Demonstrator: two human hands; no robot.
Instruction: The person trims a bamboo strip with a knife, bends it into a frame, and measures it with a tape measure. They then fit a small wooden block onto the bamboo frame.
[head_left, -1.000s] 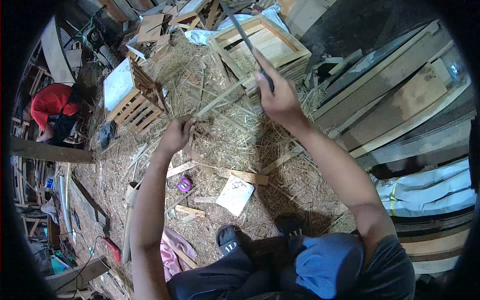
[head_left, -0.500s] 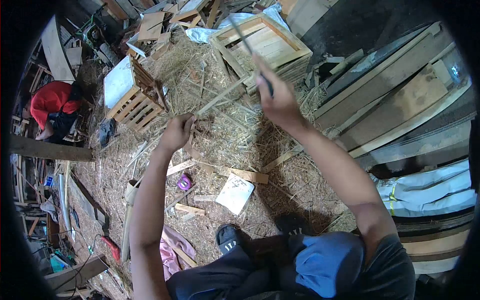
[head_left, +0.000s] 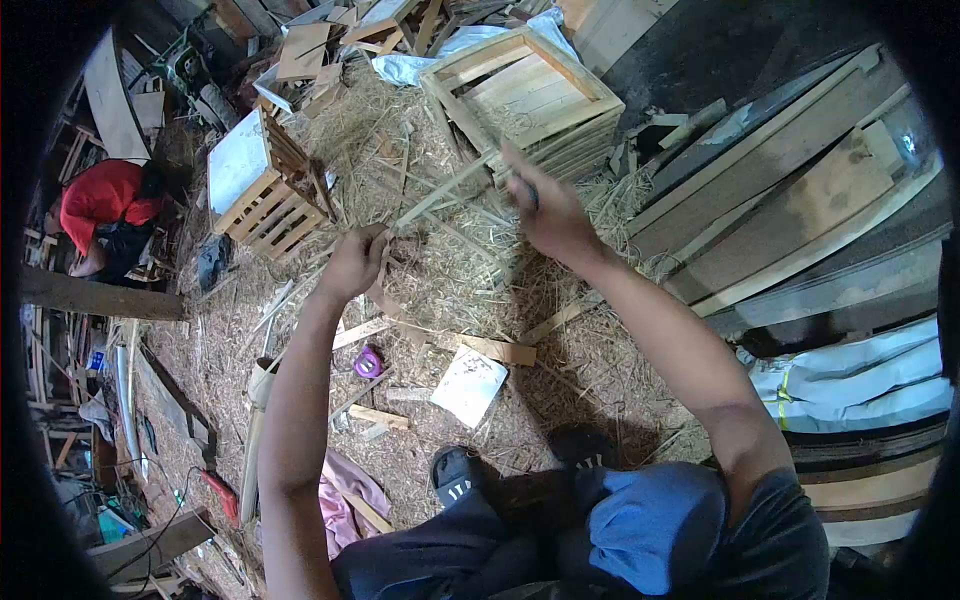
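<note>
My left hand [head_left: 355, 262] is closed around the near end of a thin bamboo-like strip [head_left: 445, 192], which slants up and right. In my right hand [head_left: 558, 218] is a long-bladed knife, its dark handle [head_left: 531, 194] showing at the fist. The blade is smeared by motion and crosses in front of a light wooden frame. That frame tops a wooden crate [head_left: 590, 142] just beyond the strip's far end. More thin strips lie crossed on the shavings under my hands.
A slatted crate [head_left: 275, 218] with a white top stands left. A purple tape measure [head_left: 368, 362] and a marked white sheet [head_left: 470, 386] lie near my feet. Long boards [head_left: 790, 210] are stacked at right. A person in a red shirt [head_left: 105, 208] bends over at far left.
The knife blade has swung down from pointing upward toward the strip, and my right hand has tilted with it. My left hand and the strip stay nearly in place.
</note>
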